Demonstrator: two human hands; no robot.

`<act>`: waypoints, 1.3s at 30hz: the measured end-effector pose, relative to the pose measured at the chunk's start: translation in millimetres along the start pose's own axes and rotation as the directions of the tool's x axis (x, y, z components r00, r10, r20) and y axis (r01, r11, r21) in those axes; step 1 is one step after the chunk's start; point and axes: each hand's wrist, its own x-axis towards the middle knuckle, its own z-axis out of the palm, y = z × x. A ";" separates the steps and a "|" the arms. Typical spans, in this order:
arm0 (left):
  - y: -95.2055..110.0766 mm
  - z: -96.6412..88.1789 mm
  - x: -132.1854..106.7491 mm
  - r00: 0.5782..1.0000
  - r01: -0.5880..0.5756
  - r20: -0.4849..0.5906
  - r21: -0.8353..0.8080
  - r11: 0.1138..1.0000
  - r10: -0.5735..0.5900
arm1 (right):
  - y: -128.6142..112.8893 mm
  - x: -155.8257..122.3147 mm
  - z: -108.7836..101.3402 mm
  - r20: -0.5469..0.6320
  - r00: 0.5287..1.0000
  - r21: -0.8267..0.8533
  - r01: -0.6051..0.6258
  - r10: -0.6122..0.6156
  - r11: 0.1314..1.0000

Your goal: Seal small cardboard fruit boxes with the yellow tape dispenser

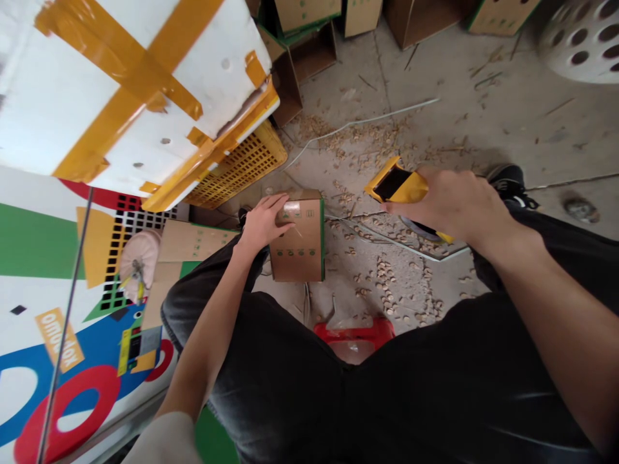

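My left hand (pixel 264 222) rests on the top left edge of a small brown cardboard box (pixel 300 248) that stands on the concrete floor between my knees, fingers curled over its rim. My right hand (pixel 452 203) is closed round a yellow and black tape dispenser (pixel 399 185), held in the air to the right of the box and a little above it. My legs in dark trousers fill the lower part of the view.
A white foam box (pixel 120 84) strapped with yellow tape sits on a yellow crate (pixel 242 164) at upper left. Flat cartons (pixel 184 248) lie left of the box. Open cartons (pixel 309 45) line the back. A red stool (pixel 355 335) is under me. Small chips litter the floor (pixel 387 283).
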 end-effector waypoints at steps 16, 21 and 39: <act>-0.5 -4.7 0.3 1.000 0.012 -0.012 -0.050 0.999 -0.012 | 1.3 -0.6 -0.1 0.007 1.000 0.025 -0.001 0.001 1.000; 2.3 -2.5 0.2 1.000 0.004 -0.028 -0.030 1.000 -0.004 | 2.5 0.6 2.2 -0.007 1.000 0.024 0.008 -0.008 1.000; 10.6 3.8 -1.0 0.999 0.016 0.031 0.002 1.000 -0.016 | 0.4 -0.9 -0.9 0.008 1.000 0.049 0.000 -0.001 0.999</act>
